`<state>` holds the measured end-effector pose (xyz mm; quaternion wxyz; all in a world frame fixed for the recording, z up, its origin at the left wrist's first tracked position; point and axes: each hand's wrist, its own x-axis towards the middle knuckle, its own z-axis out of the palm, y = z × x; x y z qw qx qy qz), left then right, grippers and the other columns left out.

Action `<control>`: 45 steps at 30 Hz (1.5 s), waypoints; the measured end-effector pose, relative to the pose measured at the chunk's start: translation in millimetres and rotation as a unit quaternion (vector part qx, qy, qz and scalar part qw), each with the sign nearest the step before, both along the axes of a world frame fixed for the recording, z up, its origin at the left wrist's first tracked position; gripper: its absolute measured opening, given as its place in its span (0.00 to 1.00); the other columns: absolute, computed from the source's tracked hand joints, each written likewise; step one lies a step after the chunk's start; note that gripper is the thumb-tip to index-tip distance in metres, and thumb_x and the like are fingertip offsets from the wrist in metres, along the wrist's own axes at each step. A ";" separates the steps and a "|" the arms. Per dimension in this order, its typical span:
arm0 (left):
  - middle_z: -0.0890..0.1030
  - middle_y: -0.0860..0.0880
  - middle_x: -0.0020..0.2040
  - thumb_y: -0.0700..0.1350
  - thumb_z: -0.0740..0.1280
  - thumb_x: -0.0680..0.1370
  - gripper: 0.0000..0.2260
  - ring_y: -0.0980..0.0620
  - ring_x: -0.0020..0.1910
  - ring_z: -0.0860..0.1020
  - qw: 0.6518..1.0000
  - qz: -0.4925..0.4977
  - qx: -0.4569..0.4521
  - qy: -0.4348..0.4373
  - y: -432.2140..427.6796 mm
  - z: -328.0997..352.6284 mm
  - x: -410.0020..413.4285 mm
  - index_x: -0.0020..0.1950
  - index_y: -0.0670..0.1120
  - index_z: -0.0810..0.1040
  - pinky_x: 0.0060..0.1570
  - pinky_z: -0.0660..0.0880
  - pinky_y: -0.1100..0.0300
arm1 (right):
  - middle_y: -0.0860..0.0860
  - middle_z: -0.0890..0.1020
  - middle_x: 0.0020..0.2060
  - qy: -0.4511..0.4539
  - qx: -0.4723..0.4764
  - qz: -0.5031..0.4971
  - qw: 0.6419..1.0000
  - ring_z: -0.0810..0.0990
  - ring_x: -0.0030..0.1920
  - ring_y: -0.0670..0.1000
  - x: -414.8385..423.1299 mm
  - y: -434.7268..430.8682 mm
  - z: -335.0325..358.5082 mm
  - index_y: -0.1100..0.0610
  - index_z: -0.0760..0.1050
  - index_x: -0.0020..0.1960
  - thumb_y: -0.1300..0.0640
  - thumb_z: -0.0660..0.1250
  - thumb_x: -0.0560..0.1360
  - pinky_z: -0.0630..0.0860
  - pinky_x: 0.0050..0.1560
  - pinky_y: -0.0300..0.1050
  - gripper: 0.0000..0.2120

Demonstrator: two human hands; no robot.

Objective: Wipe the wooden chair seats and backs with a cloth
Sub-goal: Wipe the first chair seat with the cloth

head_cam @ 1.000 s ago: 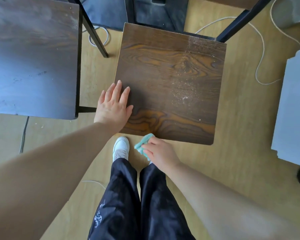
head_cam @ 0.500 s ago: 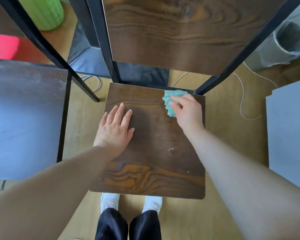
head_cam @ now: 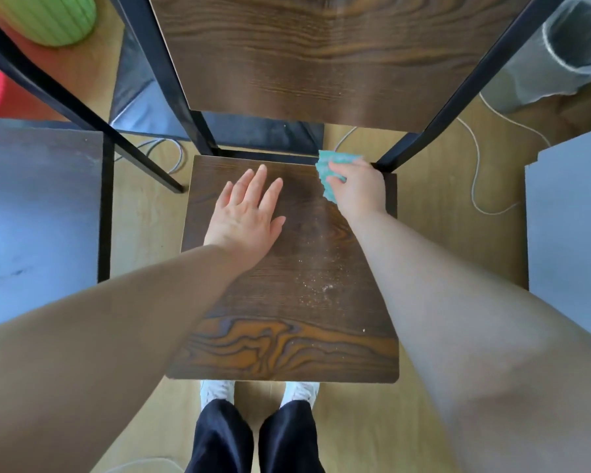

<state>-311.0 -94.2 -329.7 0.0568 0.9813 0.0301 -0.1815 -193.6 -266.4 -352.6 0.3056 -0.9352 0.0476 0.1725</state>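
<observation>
A dark wooden chair seat [head_cam: 287, 343] lies below me, and its wooden back [head_cam: 321, 56] rises at the top between black metal posts. My right hand [head_cam: 362, 191] is shut on a teal cloth [head_cam: 331, 172] and presses it onto the seat's far right corner, next to the right post. My left hand [head_cam: 248, 216] lies flat and open on the left half of the seat. Pale crumbs or dust [head_cam: 321, 285] speckle the seat right of centre.
A second dark chair seat [head_cam: 38, 213] stands on the left with a slanting black leg [head_cam: 82, 107]. A grey box [head_cam: 570, 227] sits at the right. White cable [head_cam: 475, 165] loops on the wood floor. A clear bin [head_cam: 560, 52] and a green object [head_cam: 48, 15] are at the back.
My right hand carried the cloth from the seat's near edge up to the far right corner, then a little further right. The view tilted up, bringing the chair back in.
</observation>
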 end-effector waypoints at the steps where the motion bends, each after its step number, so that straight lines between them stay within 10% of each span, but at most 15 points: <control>1: 0.44 0.47 0.82 0.58 0.48 0.84 0.27 0.45 0.80 0.44 1.000 -0.002 0.003 0.004 -1.3 -0.1 -4.0 0.81 0.52 0.46 0.78 0.46 0.47 | 0.49 0.75 0.64 -0.001 -0.002 0.008 1.000 0.77 0.60 0.49 -8.5 0.5 0.5 0.53 0.74 0.69 0.51 0.67 0.78 0.70 0.49 0.28 0.19; 7: 0.46 0.46 0.82 0.57 0.50 0.84 0.28 0.45 0.80 0.46 1.000 -0.004 -0.004 0.020 -7.6 2.3 -39.6 0.81 0.50 0.47 0.78 0.48 0.46 | 0.50 0.74 0.66 -0.038 -0.037 0.132 0.990 0.74 0.65 0.52 -72.7 -5.4 -1.4 0.52 0.75 0.68 0.55 0.67 0.79 0.73 0.65 0.41 0.18; 18: 0.49 0.46 0.82 0.56 0.53 0.84 0.28 0.45 0.80 0.47 0.999 0.009 -0.011 0.040 -10.3 1.8 -138.5 0.81 0.49 0.50 0.78 0.49 0.46 | 0.52 0.79 0.46 -0.086 0.006 0.244 0.966 0.79 0.46 0.55 -203.1 -32.5 -5.8 0.57 0.81 0.61 0.62 0.70 0.75 0.78 0.48 0.47 0.15; 35: 0.50 0.44 0.81 0.55 0.54 0.84 0.27 0.44 0.80 0.49 0.999 0.013 -0.010 0.040 -28.0 19.4 -197.0 0.81 0.48 0.52 0.77 0.49 0.46 | 0.50 0.77 0.54 0.070 0.024 0.350 0.934 0.76 0.55 0.51 -320.7 -45.9 10.9 0.53 0.79 0.65 0.60 0.63 0.80 0.75 0.59 0.47 0.15; 45: 0.49 0.45 0.82 0.55 0.52 0.84 0.27 0.45 0.80 0.48 1.000 0.015 -0.001 -0.001 -37.6 31.3 -111.1 0.81 0.49 0.52 0.77 0.49 0.46 | 0.47 0.79 0.51 -0.047 0.087 0.085 0.991 0.78 0.48 0.46 -179.5 -72.4 38.1 0.56 0.82 0.60 0.62 0.69 0.76 0.67 0.49 0.24 0.13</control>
